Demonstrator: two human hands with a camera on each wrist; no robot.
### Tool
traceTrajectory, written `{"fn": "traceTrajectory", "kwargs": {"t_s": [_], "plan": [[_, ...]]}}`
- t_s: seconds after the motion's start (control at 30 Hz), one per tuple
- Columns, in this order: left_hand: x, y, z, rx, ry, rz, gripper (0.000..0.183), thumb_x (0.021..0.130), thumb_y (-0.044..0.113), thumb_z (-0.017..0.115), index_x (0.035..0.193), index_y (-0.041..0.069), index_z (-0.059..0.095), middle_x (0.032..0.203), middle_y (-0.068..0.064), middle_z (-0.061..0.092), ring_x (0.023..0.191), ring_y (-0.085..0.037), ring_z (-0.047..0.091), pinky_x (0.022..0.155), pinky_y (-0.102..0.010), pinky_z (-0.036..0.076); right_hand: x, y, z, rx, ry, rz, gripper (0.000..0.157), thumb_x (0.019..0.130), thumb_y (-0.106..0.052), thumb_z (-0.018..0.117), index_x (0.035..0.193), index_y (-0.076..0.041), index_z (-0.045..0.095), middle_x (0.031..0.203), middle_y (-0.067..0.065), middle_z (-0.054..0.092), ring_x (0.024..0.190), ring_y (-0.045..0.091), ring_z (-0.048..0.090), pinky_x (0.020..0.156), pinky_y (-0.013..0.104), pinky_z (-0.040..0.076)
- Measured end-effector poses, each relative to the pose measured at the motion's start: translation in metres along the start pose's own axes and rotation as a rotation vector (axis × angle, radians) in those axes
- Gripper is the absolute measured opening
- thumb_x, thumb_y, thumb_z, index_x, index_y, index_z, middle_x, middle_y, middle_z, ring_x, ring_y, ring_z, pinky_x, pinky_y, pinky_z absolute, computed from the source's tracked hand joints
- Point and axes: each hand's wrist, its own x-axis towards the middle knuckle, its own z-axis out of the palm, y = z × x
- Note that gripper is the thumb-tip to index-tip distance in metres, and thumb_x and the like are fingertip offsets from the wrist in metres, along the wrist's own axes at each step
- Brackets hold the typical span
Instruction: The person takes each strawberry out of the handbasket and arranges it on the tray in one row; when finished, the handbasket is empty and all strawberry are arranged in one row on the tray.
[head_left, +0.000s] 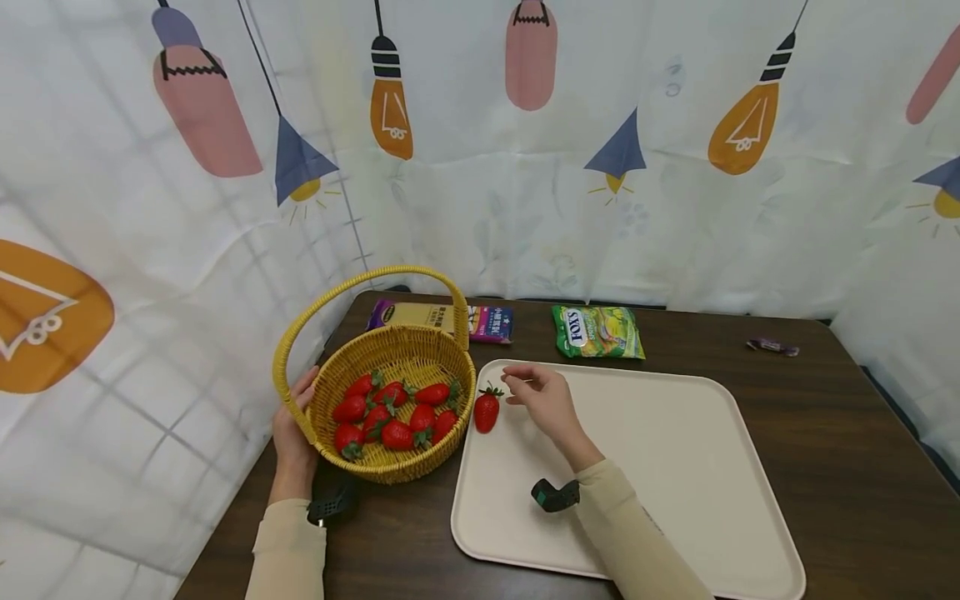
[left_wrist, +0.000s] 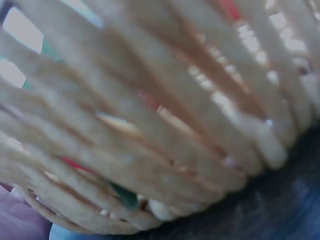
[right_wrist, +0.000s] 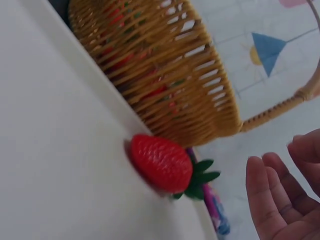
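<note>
Okay, where are we with the right hand [head_left: 546,406]?

Released. We see loosely bent fingers, thumb apart from them, nothing between. Lone strawberry [head_left: 487,411] is just off the fingertips, at the hand's 9 o'clock. It lies on the pale tray [head_left: 675,450] near the rim, around the tray's 10 o'clock, leaves toward 12.

And the left hand [head_left: 292,435]?

At the yellow basket [head_left: 397,346], 9 o'clock side, by the handle's foot. Our left wrist view is blurred, mostly weave, so we can't tell if it's grasping or just resting there.

Contents?

Red strawberries [head_left: 396,435], clustered, green leaves on. Basket is just beside the tray, between its 9 and 10.

Else on the dark table [head_left: 840,433]?

Gold packaging [head_left: 412,315] behind the basket's 12, partly hidden. Green FOX'S bag [head_left: 598,332] past the tray's 12. Small purple wrapper [head_left: 772,347] beyond its 1–2 o'clock.
</note>
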Motion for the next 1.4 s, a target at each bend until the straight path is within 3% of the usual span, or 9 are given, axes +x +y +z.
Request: {"fn": "traceTrajectory", "kwargs": {"t_s": [0.3, 0.47, 0.63, 0.8, 1.0, 1.13, 1.4], "plan": [[-0.002, 0.005, 0.002, 0.048, -0.04, -0.007, 0.044, 0.1, 0.024, 0.05, 0.142, 0.012, 0.048, 0.136, -0.003, 0.05, 0.118, -0.014, 0.055, 0.1, -0.021, 0.043, -0.004, -0.026, 0.022, -0.005, -0.102, -0.024, 0.021, 0.095, -0.01, 0.062, 0.113, 0.001, 0.067, 0.108, 0.014, 0.068, 0.096, 0.038, 0.066, 0.081, 0.044, 0.057], [-0.001, 0.002, -0.002, 0.037, -0.042, 0.049, 0.041, 0.103, 0.025, 0.046, 0.14, 0.009, 0.052, 0.132, -0.003, 0.056, 0.114, -0.013, 0.058, 0.096, -0.021, 0.045, -0.001, -0.049, 0.042, -0.071, -0.205, -0.102, 0.022, 0.096, -0.01, 0.062, 0.113, 0.002, 0.066, 0.112, 0.019, 0.067, 0.095, 0.029, 0.066, 0.083, 0.032, 0.056], [-0.002, 0.001, -0.002, 0.079, -0.097, 0.089, 0.05, 0.105, 0.03, 0.041, 0.146, 0.002, 0.043, 0.138, -0.006, 0.051, 0.123, -0.017, 0.051, 0.102, -0.023, 0.041, 0.018, -0.035, 0.067, -0.104, -0.288, -0.173, 0.025, 0.094, -0.016, 0.065, 0.116, -0.004, 0.068, 0.113, 0.011, 0.069, 0.098, 0.021, 0.066, 0.083, 0.025, 0.053], [-0.004, -0.002, -0.001, 0.075, -0.122, 0.119, 0.055, 0.105, 0.033, 0.041, 0.145, -0.004, 0.04, 0.138, -0.01, 0.05, 0.123, -0.02, 0.051, 0.102, -0.026, 0.041, 0.035, -0.032, 0.082, -0.218, -0.384, -0.211, 0.023, 0.092, -0.018, 0.068, 0.113, -0.008, 0.07, 0.106, 0.001, 0.071, 0.094, 0.013, 0.066, 0.081, 0.024, 0.053], [-0.003, -0.002, 0.002, 0.055, -0.103, 0.074, 0.044, 0.102, 0.017, 0.041, 0.141, -0.004, 0.044, 0.126, -0.009, 0.058, 0.113, -0.022, 0.057, 0.095, -0.028, 0.047, 0.053, -0.03, 0.088, -0.225, -0.486, -0.182, 0.025, 0.09, -0.016, 0.07, 0.113, -0.006, 0.07, 0.107, 0.005, 0.07, 0.089, 0.008, 0.064, 0.079, 0.024, 0.053], [-0.001, -0.001, 0.005, 0.044, -0.088, 0.047, 0.044, 0.099, 0.008, 0.035, 0.141, -0.005, 0.044, 0.128, -0.01, 0.056, 0.115, -0.023, 0.054, 0.096, -0.029, 0.045, 0.059, -0.031, 0.091, -0.186, -0.576, -0.143, 0.027, 0.09, -0.013, 0.07, 0.116, -0.005, 0.068, 0.109, 0.007, 0.07, 0.092, 0.009, 0.065, 0.082, 0.024, 0.053], [-0.002, -0.001, 0.007, 0.056, -0.036, 0.041, 0.046, 0.096, 0.004, 0.033, 0.139, -0.005, 0.046, 0.129, -0.01, 0.054, 0.114, -0.023, 0.053, 0.094, -0.028, 0.046, 0.066, -0.03, 0.106, -0.201, -0.798, -0.084, 0.034, 0.09, -0.011, 0.069, 0.121, 0.0, 0.065, 0.113, 0.014, 0.069, 0.097, 0.01, 0.065, 0.082, 0.023, 0.053]]}}
